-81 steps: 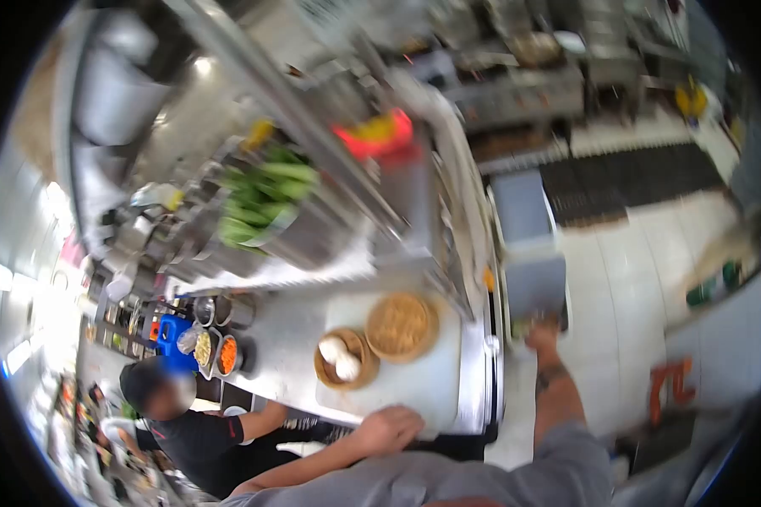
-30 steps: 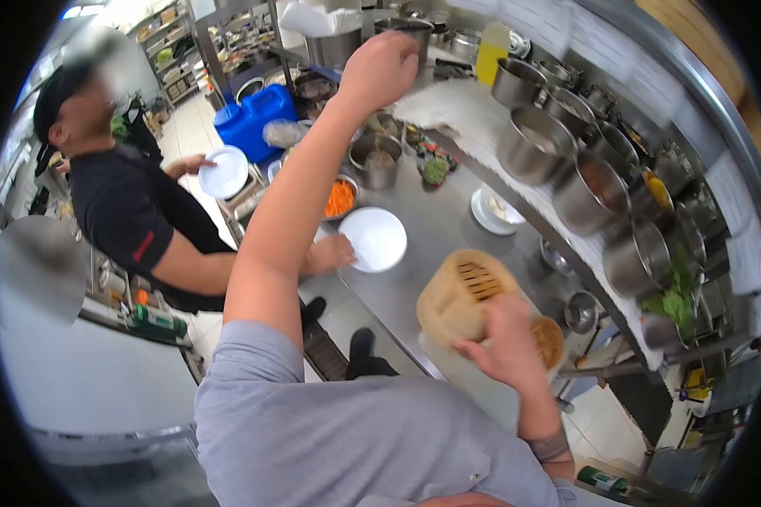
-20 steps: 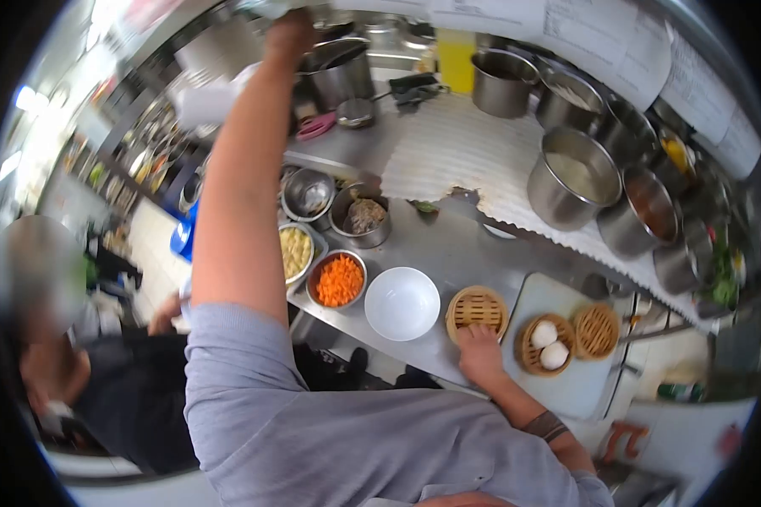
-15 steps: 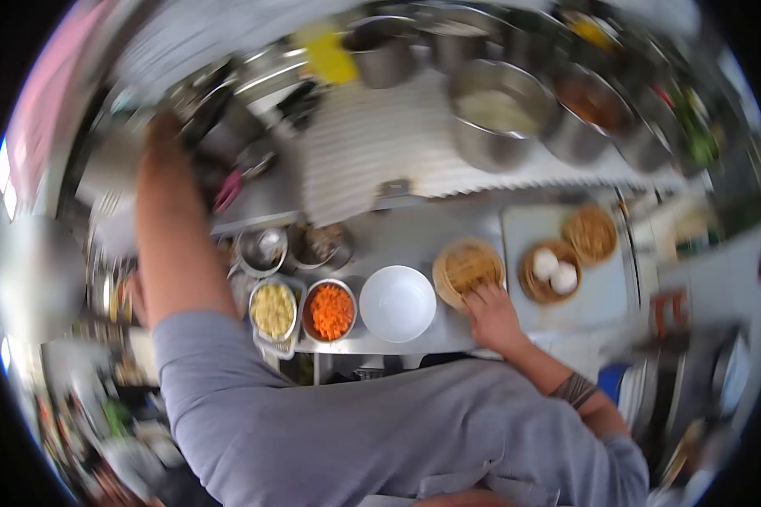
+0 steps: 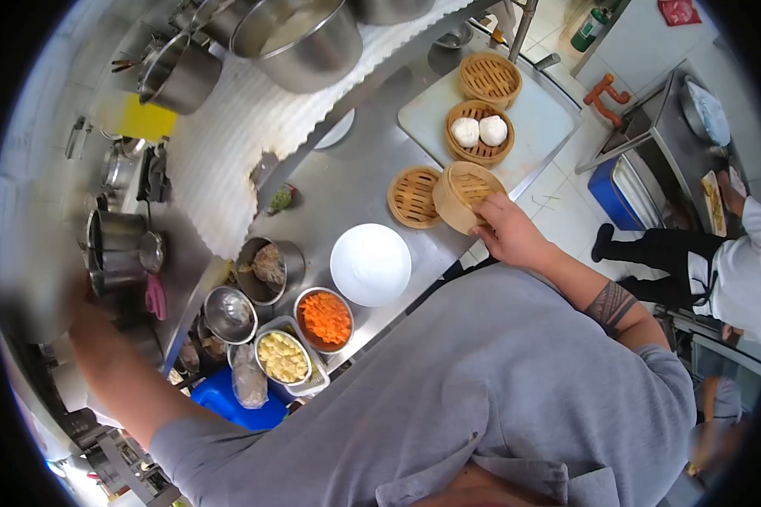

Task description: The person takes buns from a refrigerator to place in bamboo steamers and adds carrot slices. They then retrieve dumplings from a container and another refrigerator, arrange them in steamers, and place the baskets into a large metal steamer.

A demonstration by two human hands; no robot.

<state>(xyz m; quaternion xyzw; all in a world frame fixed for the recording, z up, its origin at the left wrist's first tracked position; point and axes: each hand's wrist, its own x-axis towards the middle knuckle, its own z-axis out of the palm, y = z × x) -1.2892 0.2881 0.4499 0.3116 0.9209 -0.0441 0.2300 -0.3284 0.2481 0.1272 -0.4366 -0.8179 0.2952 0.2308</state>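
My right hand point(image 5: 511, 232) grips the rim of a bamboo steamer basket point(image 5: 463, 196), raised and tilted at the counter's front edge. Just left of it a second bamboo steamer point(image 5: 413, 198) lies flat on the steel, its slatted bottom showing. Behind, two white buns point(image 5: 479, 131) sit in another steamer point(image 5: 457, 149), with one more steamer point(image 5: 490, 79) beyond it on the white cutting board point(image 5: 543, 118). My left arm point(image 5: 118, 363) reaches far left toward steel pots point(image 5: 117, 237); its hand is lost in a grey blur, fingers hidden.
A white bowl point(image 5: 370, 264) stands mid-counter beside diced carrots point(image 5: 325, 318) and pale yellow cubes point(image 5: 282, 357) in steel bowls. Large pots point(image 5: 300, 51) line the raised shelf. At right, another person in white point(image 5: 740, 262) stands near a blue crate point(image 5: 613, 194).
The view has turned toward the right. The steamer under my right hand has been lifted and tilted, and a flat steamer now shows beside it. My left arm still reaches out left.
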